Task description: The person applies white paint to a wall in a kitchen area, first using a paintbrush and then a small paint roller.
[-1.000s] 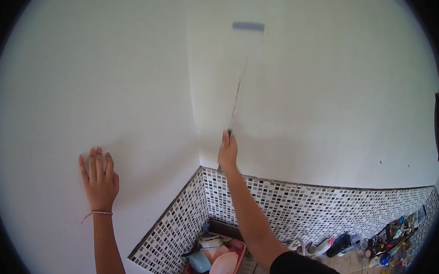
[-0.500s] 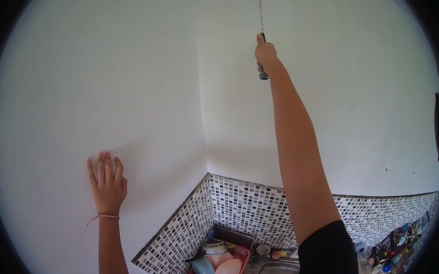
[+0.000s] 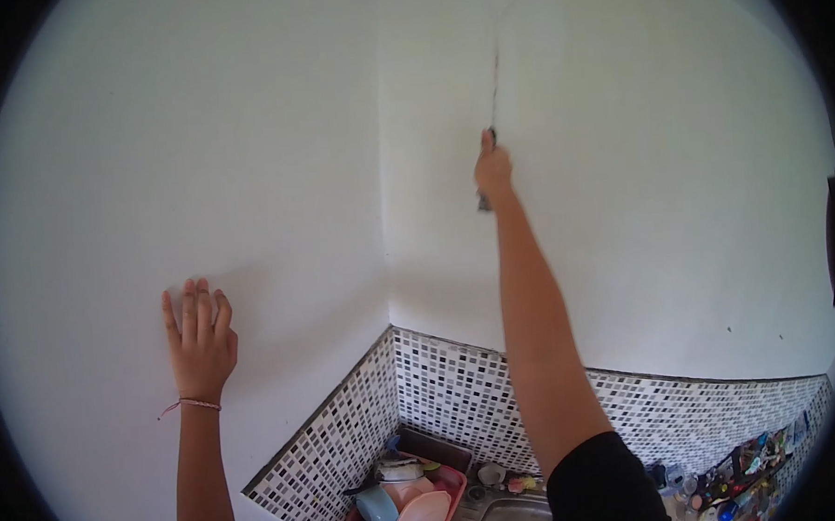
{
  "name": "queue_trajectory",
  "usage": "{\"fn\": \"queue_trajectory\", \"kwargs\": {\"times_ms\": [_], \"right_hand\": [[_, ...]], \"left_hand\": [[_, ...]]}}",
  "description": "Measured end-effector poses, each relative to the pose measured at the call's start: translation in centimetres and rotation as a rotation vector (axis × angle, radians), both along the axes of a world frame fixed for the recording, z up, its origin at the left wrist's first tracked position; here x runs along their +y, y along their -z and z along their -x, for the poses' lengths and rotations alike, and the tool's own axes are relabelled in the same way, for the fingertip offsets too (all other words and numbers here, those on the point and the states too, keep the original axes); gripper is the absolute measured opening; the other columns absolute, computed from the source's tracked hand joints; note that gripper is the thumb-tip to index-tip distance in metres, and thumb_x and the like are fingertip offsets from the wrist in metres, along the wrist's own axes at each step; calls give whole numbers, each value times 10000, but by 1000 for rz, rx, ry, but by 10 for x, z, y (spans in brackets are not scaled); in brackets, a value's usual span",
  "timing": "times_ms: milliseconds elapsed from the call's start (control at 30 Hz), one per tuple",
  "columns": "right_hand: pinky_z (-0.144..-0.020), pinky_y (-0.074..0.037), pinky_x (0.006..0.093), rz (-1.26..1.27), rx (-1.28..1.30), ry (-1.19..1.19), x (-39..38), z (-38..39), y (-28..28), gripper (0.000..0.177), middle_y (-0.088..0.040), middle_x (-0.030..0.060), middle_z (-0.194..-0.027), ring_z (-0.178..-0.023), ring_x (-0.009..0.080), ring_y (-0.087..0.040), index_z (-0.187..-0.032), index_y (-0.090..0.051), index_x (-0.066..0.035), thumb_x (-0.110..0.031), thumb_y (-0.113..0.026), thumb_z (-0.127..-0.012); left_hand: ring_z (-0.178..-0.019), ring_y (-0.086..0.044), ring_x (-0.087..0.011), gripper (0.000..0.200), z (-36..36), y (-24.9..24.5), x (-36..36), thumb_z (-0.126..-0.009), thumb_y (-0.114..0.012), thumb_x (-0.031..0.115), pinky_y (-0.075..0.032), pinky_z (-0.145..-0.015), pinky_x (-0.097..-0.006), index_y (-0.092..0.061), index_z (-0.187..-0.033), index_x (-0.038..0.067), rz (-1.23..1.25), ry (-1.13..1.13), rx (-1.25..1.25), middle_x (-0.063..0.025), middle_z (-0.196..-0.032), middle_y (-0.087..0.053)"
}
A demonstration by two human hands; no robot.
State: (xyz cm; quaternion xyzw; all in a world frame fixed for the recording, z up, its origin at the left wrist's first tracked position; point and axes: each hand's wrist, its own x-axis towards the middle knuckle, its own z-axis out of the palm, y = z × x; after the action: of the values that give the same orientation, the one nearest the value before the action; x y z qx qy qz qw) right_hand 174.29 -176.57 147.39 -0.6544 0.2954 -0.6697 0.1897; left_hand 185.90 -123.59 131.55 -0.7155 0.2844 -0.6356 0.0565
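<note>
My right hand (image 3: pixel 495 170) is wrapped around the dark handle of a paint roller (image 3: pixel 484 203), the thumb lying along its upper end. From the handle a thin metal rod runs up and bends near the top. Only a dark sliver of the roller's head shows at the upper frame edge. Behind it stands the pale right-hand wall (image 3: pixel 639 204). On the left wall (image 3: pixel 107 181) my left hand (image 3: pixel 203 340) rests with fingers spread, holding nothing. A thin braided bracelet (image 3: pixel 200 403) circles that wrist.
Black, grey and white mosaic tiles (image 3: pixel 450 375) line the lower walls around the corner. Below are a red basin (image 3: pixel 459 487) of dishes, including a blue cup (image 3: pixel 377 507) and a pink bowl (image 3: pixel 422 518), and a metal sink (image 3: pixel 489 518). Assorted bottles (image 3: pixel 727 512) crowd the lower right.
My right hand has moved down and slightly left with the paint roller, bringing a sliver of its head into view. My left hand stays spread on the wall.
</note>
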Motion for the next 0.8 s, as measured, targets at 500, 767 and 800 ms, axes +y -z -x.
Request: {"fn": "queue_trajectory", "kwargs": {"times_ms": [500,767,800], "right_hand": [[-847,-482,528,-194,-1,-174,104,15,182,631,-631,343,-1023,-983,511,-603,-1051,-572,68,-539,-398,-1048],[-723,-468,485,-314,79,-210,146,39,408,513,-631,265,-860,-804,432,-611,-1071,-565,57,-435,-417,-1072],[-725,-471,480,-382,129,-185,152,42,445,512,-634,258,-861,-810,414,-619,-1083,-569,55,-434,-416,-1072]], "left_hand": [[-1432,-404,-304,415,1,1,-3,-873,-544,150,-245,-1231,-576,-583,-1278,65,-9,4,-10,-149,-1453,-512],[-1465,-359,-286,438,-2,4,0,-886,-547,174,-258,-1229,-541,-560,-1314,79,-14,-10,3,-140,-1484,-485],[-1468,-355,-285,444,-4,5,0,-887,-549,177,-261,-1226,-536,-555,-1320,83,-15,-17,9,-138,-1493,-476]]}}
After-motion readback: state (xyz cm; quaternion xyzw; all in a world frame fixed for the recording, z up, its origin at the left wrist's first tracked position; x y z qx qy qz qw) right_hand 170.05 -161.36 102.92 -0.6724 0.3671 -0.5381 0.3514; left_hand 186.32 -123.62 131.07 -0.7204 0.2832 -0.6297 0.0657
